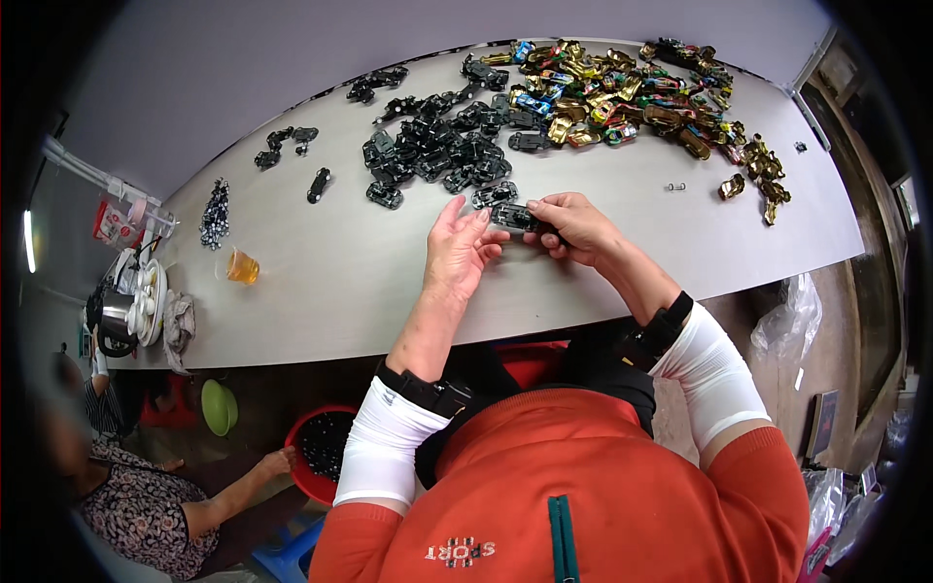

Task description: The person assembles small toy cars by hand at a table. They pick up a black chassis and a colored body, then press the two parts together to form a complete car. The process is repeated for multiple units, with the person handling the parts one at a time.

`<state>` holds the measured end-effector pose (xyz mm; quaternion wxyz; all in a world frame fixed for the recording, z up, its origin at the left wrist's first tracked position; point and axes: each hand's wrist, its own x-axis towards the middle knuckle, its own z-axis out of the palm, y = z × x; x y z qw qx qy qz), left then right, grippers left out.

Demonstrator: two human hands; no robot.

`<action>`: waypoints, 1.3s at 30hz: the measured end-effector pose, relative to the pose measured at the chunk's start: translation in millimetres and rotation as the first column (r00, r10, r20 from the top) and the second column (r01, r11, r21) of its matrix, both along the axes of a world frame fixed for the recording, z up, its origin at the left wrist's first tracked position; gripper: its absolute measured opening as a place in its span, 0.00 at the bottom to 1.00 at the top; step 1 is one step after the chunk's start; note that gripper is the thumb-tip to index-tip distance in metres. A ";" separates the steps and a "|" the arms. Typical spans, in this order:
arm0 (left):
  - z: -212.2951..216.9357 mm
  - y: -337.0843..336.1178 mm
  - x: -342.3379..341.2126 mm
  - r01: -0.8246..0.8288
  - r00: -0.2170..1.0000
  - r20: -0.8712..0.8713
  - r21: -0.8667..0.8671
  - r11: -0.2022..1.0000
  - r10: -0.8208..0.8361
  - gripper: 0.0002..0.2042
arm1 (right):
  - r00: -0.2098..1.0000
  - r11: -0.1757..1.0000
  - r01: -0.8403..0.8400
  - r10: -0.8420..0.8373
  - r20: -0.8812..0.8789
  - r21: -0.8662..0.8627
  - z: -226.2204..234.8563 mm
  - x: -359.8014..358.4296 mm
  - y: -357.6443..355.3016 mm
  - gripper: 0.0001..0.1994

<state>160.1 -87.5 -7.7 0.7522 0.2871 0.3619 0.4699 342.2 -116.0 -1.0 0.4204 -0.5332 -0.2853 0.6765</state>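
A black toy car chassis is gripped at its right end between the thumb and fingers of my right hand. My left hand is at the other end of the chassis, palm turned inward. Its fingers are apart and partly bent, close to or touching that end. Just beyond my hands lies another black chassis, at the near edge of a heap of black toy car chassis.
Gold and coloured toy car bodies are heaped at the far right of the table. To the left are small wheel parts and a cup of amber drink. Another person's hand touches a red basin below the table.
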 end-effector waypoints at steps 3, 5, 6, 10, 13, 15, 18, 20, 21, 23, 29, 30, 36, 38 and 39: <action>-14.8 30.1 -6.3 0.162 0.982 -0.110 0.046 0.986 -0.156 0.14 | 0.997 0.997 -0.069 0.068 0.036 0.020 6.4 -1.3 -1.8 0.12; -9.6 29.6 -6.8 0.057 0.996 -0.078 0.066 0.996 -0.051 0.10 | 0.997 0.996 -0.072 0.073 -0.013 0.062 4.9 4.5 -1.6 0.12; -8.8 27.2 -10.4 -0.001 1.000 -0.030 0.059 0.998 0.003 0.10 | 0.996 0.994 -0.072 0.076 -0.038 0.083 4.6 5.5 -0.9 0.12; -0.8 1.0 -14.5 0.096 0.984 0.144 0.058 0.994 -0.103 0.13 | 0.967 0.994 -0.058 0.079 -0.243 0.092 7.4 1.3 -3.5 0.12; -6.0 -9.6 -10.4 0.187 0.938 0.274 0.121 0.975 -0.214 0.15 | 0.940 0.994 -0.095 0.108 -0.323 0.054 4.9 -9.8 -6.4 0.12; -6.3 -7.8 -7.8 0.197 0.904 0.354 0.147 0.969 -0.237 0.14 | 0.927 0.990 -0.125 0.139 -0.348 0.063 1.4 -12.1 -7.2 0.12; -17.0 -5.5 -11.5 0.216 0.880 0.394 0.164 0.963 -0.264 0.15 | 0.914 0.990 -0.128 0.139 -0.382 0.055 8.7 -17.7 -11.3 0.13; -18.4 -8.5 -10.4 0.218 0.887 0.373 0.182 0.959 -0.272 0.15 | 0.930 0.995 -0.097 0.103 -0.352 0.034 12.4 -18.7 -13.8 0.13; -17.5 -11.0 -10.6 0.215 0.898 0.345 0.194 0.957 -0.272 0.15 | 0.938 0.996 -0.080 0.084 -0.336 0.024 13.5 -17.7 -14.4 0.13; -15.3 -16.2 -11.3 0.221 0.908 0.317 0.198 0.955 -0.276 0.14 | 0.945 0.998 -0.058 0.067 -0.321 0.038 6.7 -13.4 -14.5 0.12; -12.3 -24.0 -24.7 0.323 0.909 0.253 0.069 0.944 -0.330 0.09 | 0.938 0.909 -0.333 0.291 0.189 0.252 27.9 7.2 -13.6 0.11; -12.6 -25.0 -23.6 0.357 0.911 0.195 0.063 0.932 -0.362 0.08 | 0.897 0.871 -0.413 0.340 0.283 0.264 39.8 7.3 -12.1 0.11; -1.9 -21.3 -27.3 0.538 0.821 0.193 0.056 0.841 -0.537 0.13 | 0.707 0.698 -0.636 0.355 0.612 0.329 55.1 -10.5 0.7 0.13; -9.2 -19.0 -34.2 0.511 0.837 0.192 0.065 0.857 -0.513 0.21 | 0.741 0.735 -0.469 0.025 0.671 0.490 37.7 4.3 15.1 0.12; -9.3 -19.4 -34.6 0.492 0.844 0.205 0.073 0.868 -0.495 0.21 | 0.727 0.724 -0.385 -0.143 0.671 0.572 28.3 17.1 24.4 0.12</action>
